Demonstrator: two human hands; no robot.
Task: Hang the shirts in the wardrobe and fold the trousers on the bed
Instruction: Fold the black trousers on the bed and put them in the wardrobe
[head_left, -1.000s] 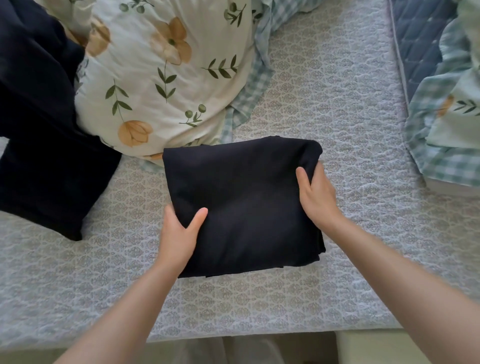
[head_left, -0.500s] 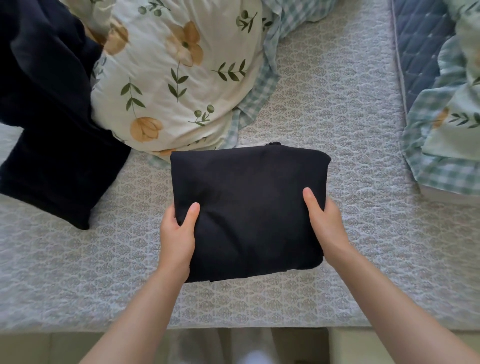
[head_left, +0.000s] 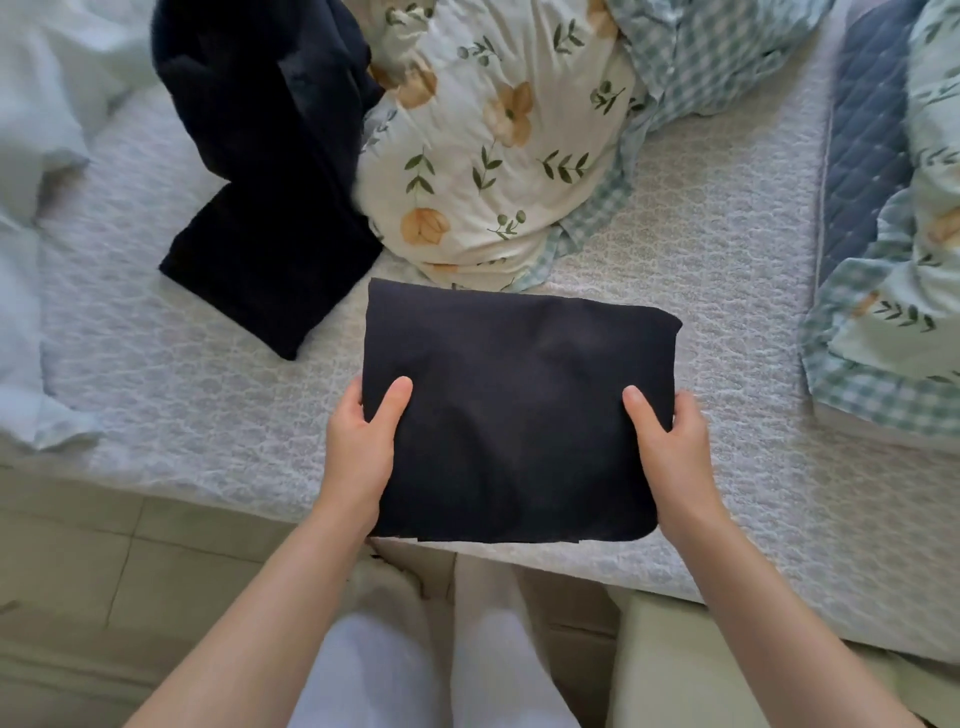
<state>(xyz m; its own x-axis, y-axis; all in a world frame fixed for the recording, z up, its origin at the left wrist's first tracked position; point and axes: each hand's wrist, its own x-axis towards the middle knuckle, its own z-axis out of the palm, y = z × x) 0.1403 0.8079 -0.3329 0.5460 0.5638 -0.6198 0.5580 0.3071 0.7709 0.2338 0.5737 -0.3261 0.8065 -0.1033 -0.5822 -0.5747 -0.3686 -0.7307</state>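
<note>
- The left grip clasps the left side of the folded dark trousers. Its thumb lies flat on top and its fingers are tucked out of sight underneath.
- The right grip mirrors it on the opposite side, thumb on top and fingers hidden below.
- The trousers span the whole gap between the two grips as one flat, roughly rectangular bundle at the near edge of the bed. I cannot tell whether the bundle rests on the bed or is lifted just clear of it.
- The cloth looks soft, light and limp, so the bundle probably has no stiffness of its own. The stacked layers could slide over one another or sag in the middle.
- Holding both sides with support from below looks right, with the bundle kept level. Pinching one corner would likely let the folds drop open.
- The edge away from the grips is a rounded fold. The edge towards the person shows loose layer ends, so that side probably needs the most care.
- Beyond the left grip lies another dark garment, unfolded. It lies against a floral duvet.
</note>
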